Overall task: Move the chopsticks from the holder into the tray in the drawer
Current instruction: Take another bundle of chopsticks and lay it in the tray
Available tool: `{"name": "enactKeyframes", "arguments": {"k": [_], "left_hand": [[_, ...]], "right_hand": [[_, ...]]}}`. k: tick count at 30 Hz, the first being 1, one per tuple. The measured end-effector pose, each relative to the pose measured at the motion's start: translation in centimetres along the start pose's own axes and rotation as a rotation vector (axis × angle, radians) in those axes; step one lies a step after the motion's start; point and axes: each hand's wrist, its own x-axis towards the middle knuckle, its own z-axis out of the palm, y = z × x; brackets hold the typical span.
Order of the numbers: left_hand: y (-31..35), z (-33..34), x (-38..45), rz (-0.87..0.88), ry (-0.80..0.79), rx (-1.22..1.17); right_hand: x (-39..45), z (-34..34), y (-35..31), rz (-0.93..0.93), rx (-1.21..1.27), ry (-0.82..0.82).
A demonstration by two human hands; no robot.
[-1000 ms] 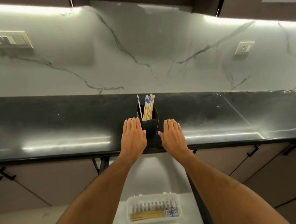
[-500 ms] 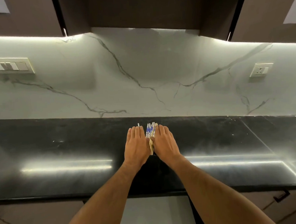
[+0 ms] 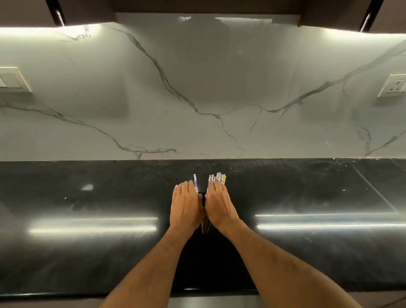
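Note:
My left hand and my right hand are pressed side by side over the black holder, which is almost fully hidden between them. Blue-and-white patterned chopstick tops stick out past my fingertips. A single chopstick shows by my left hand's fingers, and a bundle of chopsticks lies under my right hand's fingers. Thin stick ends show between my wrists. My thumbs are hidden. The tray is out of view.
The glossy black countertop runs left and right under a white marble backsplash. There is a switch panel at the left and a wall socket at the right. A pale strip of the open drawer shows below the counter edge.
My view has tilted up, so the drawer tray dropped out of sight. My hands went from flanking the holder to closing together over the chopsticks, which now split into a single one and a bundle.

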Motion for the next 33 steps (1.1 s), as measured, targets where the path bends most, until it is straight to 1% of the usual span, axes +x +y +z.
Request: {"name": "enactKeyframes", "arguments": {"k": [2,4,9,12,16,20,22,26,33], "left_hand": [[-0.2,0.6,0.7,-0.005,0.062,-0.120],[-0.4,1.0,1.6,-0.084,0.083,-0.326],[-0.4,2.0,3.5,-0.295,-0.063,-0.715],[-0.3,2.5,4.2,-0.352,-0.093,-0.828],[-0.5,2.8,4.5,-0.372,-0.116,-0.927],[0.0,2.4,4.7,-0.434,-0.192,-1.123],[0.3,2.1,4.9,-0.448,-0.233,-1.171],[0.5,1.7,5.1,-0.418,-0.285,-1.157],[0.7,1.7,5.4,-0.413,-0.313,-1.107]], "right_hand": [[0.4,0.5,-0.1,0.009,0.019,0.051],[0.6,0.8,-0.3,0.017,0.041,0.101],[0.8,1.3,-1.1,0.095,0.145,0.160],[1.0,1.4,-1.4,0.151,0.217,0.177],[1.2,1.5,-1.6,0.234,0.314,0.197],[1.1,1.8,-2.0,0.346,0.406,0.240],[1.1,1.9,-2.1,0.384,0.462,0.246],[1.4,1.9,-1.9,0.449,0.524,0.235],[1.3,2.3,-1.6,0.460,0.580,0.253]]}}
